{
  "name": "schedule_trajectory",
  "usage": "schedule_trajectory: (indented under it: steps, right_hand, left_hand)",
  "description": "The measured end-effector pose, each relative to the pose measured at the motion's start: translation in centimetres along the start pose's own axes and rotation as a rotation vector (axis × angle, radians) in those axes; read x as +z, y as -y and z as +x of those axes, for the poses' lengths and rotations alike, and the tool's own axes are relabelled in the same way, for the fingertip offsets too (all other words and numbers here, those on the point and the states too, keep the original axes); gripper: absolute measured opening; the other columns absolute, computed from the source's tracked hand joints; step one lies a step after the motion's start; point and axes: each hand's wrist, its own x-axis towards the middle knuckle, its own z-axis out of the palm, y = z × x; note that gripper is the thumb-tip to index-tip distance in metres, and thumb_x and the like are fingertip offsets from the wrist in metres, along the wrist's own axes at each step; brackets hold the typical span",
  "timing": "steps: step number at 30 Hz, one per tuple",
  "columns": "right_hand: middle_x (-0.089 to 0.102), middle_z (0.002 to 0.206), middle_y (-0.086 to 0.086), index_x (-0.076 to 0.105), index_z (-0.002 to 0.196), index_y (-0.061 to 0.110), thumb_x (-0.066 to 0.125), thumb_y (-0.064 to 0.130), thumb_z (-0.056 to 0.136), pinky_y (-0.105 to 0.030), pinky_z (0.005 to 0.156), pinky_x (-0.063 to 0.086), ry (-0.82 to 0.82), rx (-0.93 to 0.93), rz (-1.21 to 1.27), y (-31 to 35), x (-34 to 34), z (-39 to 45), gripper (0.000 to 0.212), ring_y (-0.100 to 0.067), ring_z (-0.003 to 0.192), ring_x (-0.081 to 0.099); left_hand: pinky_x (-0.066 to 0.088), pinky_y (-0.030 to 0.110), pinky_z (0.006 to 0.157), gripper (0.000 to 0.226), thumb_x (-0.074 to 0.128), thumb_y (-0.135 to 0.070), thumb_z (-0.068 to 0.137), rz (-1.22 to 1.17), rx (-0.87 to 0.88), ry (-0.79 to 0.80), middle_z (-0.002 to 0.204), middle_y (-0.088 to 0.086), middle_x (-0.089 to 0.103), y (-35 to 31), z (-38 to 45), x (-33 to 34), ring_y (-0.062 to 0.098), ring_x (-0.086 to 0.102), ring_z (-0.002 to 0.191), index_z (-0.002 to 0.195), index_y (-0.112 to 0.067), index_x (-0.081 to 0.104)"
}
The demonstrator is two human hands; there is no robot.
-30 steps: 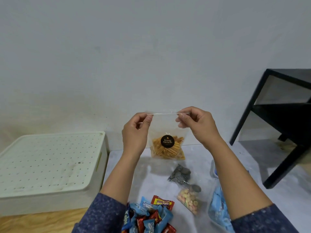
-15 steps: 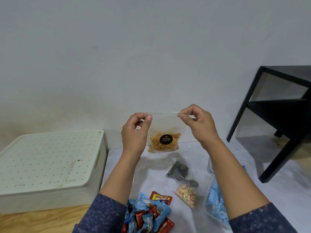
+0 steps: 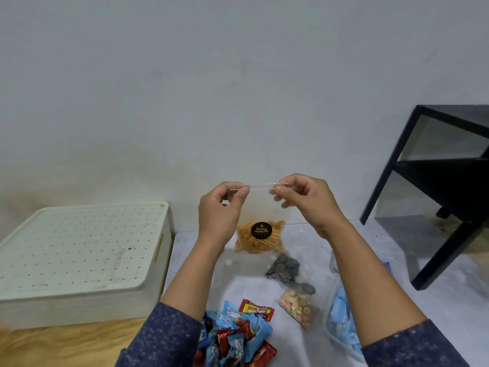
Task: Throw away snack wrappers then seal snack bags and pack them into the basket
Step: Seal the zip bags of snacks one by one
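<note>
With open air all around, the left hand (image 3: pixel 221 210) and right hand (image 3: pixel 304 200) pinch the top corners of a clear zip bag of orange snack sticks (image 3: pixel 260 234), which hangs between and below them.

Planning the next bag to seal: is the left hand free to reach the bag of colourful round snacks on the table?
Probably not yet: the left hand is pinching the stick-snack bag; the colourful snack bag lies uncovered.

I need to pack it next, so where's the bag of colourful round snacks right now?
In the head view, the bag of colourful round snacks lies on the white cloth, lower centre-right, just below the dark striped bag and right of the wrapped candy pile.
</note>
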Motion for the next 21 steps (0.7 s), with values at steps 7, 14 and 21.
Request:
schedule_trajectory:
  steps: [7,14,21]
  right_hand:
    - [0.071,0.083,-0.022,0.068,0.069,0.022,0.071,0.010,0.079,-0.018,0.061,0.050,-0.027,-0.045,-0.101,0.2,0.8,0.3,0.016,-0.013,0.066,0.059]
    - [0.072,0.077,-0.009,0.072,0.075,0.017,0.074,0.016,0.078,-0.016,0.056,0.049,0.041,-0.005,-0.097,0.2,1.0,0.4,0.004,-0.005,0.062,0.062]
    - [0.066,0.058,0.014,0.070,0.072,0.019,0.075,0.018,0.078,-0.008,0.055,0.044,0.034,-0.032,-0.120,0.2,1.4,0.3,0.008,0.002,0.056,0.058]
  left_hand:
    - [0.048,0.029,0.072,0.018,0.067,-0.025,0.084,0.026,0.008,0.021,0.072,-0.018,0.067,-0.1,0.0,0.1,-0.003,0.056,0.070,0.072,-0.038,0.068]
    - [0.055,0.034,0.083,0.015,0.075,-0.028,0.077,-0.010,-0.004,0.069,0.082,-0.019,0.072,-0.1,0.2,0.0,0.005,0.067,0.083,0.072,-0.041,0.069]
    - [0.052,0.028,0.077,0.012,0.072,-0.032,0.079,-0.017,0.005,0.088,0.083,-0.016,0.072,0.0,-0.1,0.4,0.003,0.066,0.081,0.076,-0.037,0.062]
